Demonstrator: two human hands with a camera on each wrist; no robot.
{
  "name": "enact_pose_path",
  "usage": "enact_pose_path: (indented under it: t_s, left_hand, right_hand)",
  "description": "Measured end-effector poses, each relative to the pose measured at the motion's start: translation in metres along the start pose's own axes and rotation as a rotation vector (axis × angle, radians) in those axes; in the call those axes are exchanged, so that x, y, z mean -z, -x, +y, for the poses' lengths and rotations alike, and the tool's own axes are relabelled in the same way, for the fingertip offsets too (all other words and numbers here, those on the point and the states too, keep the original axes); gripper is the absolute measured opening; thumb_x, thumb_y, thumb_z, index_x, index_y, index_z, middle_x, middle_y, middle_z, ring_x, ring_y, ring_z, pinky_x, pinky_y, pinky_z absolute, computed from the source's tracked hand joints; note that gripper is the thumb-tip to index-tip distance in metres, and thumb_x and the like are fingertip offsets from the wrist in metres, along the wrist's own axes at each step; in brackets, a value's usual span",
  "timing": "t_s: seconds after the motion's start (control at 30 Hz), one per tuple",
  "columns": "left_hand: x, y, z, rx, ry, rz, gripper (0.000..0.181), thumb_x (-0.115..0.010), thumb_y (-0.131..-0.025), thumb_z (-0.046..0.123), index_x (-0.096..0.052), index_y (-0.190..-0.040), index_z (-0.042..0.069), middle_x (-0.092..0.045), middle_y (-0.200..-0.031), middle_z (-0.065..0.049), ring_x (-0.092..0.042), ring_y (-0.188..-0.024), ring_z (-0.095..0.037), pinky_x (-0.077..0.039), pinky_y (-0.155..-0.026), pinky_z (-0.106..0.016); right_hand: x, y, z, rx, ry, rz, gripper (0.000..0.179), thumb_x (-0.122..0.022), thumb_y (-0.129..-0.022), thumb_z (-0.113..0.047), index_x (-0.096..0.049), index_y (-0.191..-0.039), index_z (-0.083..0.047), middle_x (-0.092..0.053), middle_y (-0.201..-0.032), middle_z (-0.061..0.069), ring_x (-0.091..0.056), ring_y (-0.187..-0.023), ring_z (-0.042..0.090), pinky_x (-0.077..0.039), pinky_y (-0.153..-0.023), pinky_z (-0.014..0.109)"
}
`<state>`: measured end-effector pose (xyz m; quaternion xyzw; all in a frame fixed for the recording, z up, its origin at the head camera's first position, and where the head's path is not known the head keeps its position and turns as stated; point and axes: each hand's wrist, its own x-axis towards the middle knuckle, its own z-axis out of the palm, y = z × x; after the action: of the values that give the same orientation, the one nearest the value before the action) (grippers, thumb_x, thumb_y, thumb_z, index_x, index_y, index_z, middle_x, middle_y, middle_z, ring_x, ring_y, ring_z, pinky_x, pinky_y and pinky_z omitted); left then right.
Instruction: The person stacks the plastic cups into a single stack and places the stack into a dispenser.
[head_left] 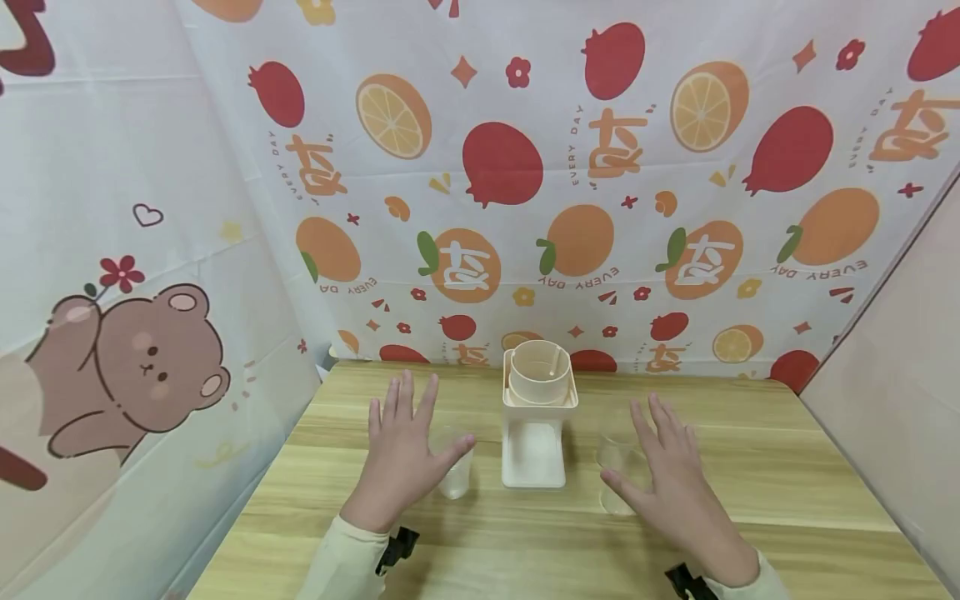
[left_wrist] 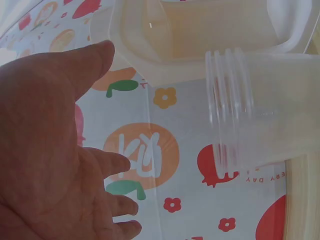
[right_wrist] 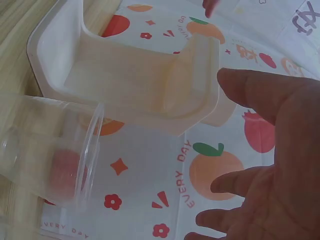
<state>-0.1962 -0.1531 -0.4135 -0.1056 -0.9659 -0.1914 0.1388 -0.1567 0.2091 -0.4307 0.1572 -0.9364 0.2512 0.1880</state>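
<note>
A cream stand (head_left: pixel 538 417) with a round open holder (head_left: pixel 540 375) on top stands at the middle of the table's far part. My left hand (head_left: pixel 405 467) hovers left of it, fingers spread, holding nothing. Beside and partly behind that hand stand clear plastic cups (head_left: pixel 455 479); several stacked rims (left_wrist: pixel 227 100) show in the left wrist view. On the other side, my right hand (head_left: pixel 675 492) is also spread and holds nothing. Clear plastic cupware (head_left: pixel 615 492) stands by its thumb, partly covered by the hand. In the right wrist view this clear cup (right_wrist: pixel 45 150) is close to the stand.
The wood-grain table (head_left: pixel 780 467) reaches back to a fruit-printed cloth (head_left: pixel 570 175). A bear-printed cloth (head_left: pixel 150 367) hangs along the left side, and a pale wall (head_left: pixel 900 375) stands at the right. Black straps (head_left: pixel 397 548) sit on both wrists.
</note>
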Motion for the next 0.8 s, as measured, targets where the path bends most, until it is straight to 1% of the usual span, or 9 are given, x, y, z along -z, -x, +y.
enact_pose_path:
  t_s: [0.1, 0.2, 0.37, 0.47, 0.53, 0.67, 0.73, 0.8]
  left_hand:
    - [-0.0014, 0.0, 0.0008, -0.009, 0.0, 0.0, 0.106, -0.057, -0.089, 0.078, -0.025, -0.165, 0.011, -0.008, -0.169, -0.028, -0.004, -0.156, -0.047, -0.001, -0.119, -0.069]
    - [-0.0025, -0.0002, 0.0012, -0.011, -0.001, -0.001, 0.106, -0.058, -0.088, 0.077, -0.026, -0.165, 0.011, -0.009, -0.169, -0.028, -0.005, -0.156, -0.047, -0.001, -0.12, -0.069]
    - [-0.0027, 0.001, 0.0011, -0.024, -0.014, -0.011, 0.111, -0.067, -0.082, 0.076, -0.028, -0.164, 0.012, -0.011, -0.169, -0.027, -0.006, -0.156, -0.046, -0.001, -0.12, -0.068]
    - [-0.0024, 0.0021, 0.0008, -0.034, -0.021, -0.028, 0.115, -0.072, -0.079, 0.075, -0.028, -0.164, 0.011, -0.011, -0.169, -0.027, -0.006, -0.156, -0.046, -0.003, -0.12, -0.069]
    - [-0.0023, 0.0023, 0.0005, -0.039, -0.024, -0.05, 0.118, -0.074, -0.077, 0.075, -0.027, -0.164, 0.011, -0.011, -0.169, -0.026, -0.007, -0.156, -0.046, -0.006, -0.12, -0.069]
    - [-0.003, 0.0021, -0.0004, -0.057, -0.03, -0.115, 0.12, -0.079, -0.075, 0.071, -0.026, -0.164, 0.011, -0.016, -0.168, -0.026, -0.011, -0.156, -0.045, -0.013, -0.12, -0.067]
    - [-0.0038, 0.0022, -0.0009, -0.065, -0.021, -0.148, 0.118, -0.081, -0.075, 0.068, -0.029, -0.163, 0.009, -0.02, -0.167, -0.026, -0.014, -0.155, -0.046, -0.017, -0.12, -0.067]
    - [-0.0038, 0.0031, -0.0011, -0.063, -0.004, -0.17, 0.114, -0.083, -0.075, 0.065, -0.034, -0.161, 0.008, -0.025, -0.166, -0.027, -0.018, -0.154, -0.047, -0.021, -0.118, -0.067]
  right_hand:
    - [-0.0003, 0.0008, -0.0002, -0.004, -0.001, -0.002, 0.099, -0.079, -0.09, -0.045, -0.025, -0.163, -0.006, -0.015, -0.169, 0.025, -0.012, -0.154, 0.047, -0.002, -0.122, 0.065]
    - [0.0002, 0.0013, -0.0002, -0.013, 0.002, -0.016, 0.1, -0.078, -0.09, -0.046, -0.022, -0.164, -0.007, -0.015, -0.169, 0.024, -0.011, -0.154, 0.047, 0.0, -0.123, 0.063]
    - [0.0005, 0.0021, -0.0002, -0.02, 0.02, -0.037, 0.101, -0.077, -0.091, -0.048, -0.022, -0.164, -0.005, -0.021, -0.166, 0.025, -0.015, -0.153, 0.049, 0.001, -0.123, 0.063]
    - [0.0001, 0.0023, -0.0003, -0.033, 0.03, -0.047, 0.102, -0.077, -0.09, -0.048, -0.023, -0.163, -0.003, -0.024, -0.165, 0.026, -0.018, -0.152, 0.048, -0.002, -0.122, 0.065]
    - [-0.0003, 0.0027, -0.0005, -0.053, 0.041, -0.057, 0.101, -0.077, -0.09, -0.049, -0.025, -0.162, -0.002, -0.031, -0.16, 0.027, -0.025, -0.148, 0.048, -0.008, -0.121, 0.067]
    - [-0.0003, 0.0039, -0.0015, -0.092, 0.085, -0.074, 0.092, -0.079, -0.088, -0.048, -0.039, -0.155, 0.001, -0.049, -0.145, 0.026, -0.043, -0.135, 0.046, -0.03, -0.111, 0.068]
    - [-0.0007, 0.0043, -0.0018, -0.106, 0.108, -0.088, 0.087, -0.08, -0.087, -0.046, -0.045, -0.15, 0.003, -0.054, -0.139, 0.026, -0.048, -0.131, 0.046, -0.037, -0.107, 0.067]
    - [-0.0018, 0.0045, -0.0018, -0.12, 0.123, -0.108, 0.083, -0.082, -0.086, -0.044, -0.051, -0.144, 0.006, -0.057, -0.138, 0.026, -0.051, -0.129, 0.046, -0.041, -0.104, 0.065]
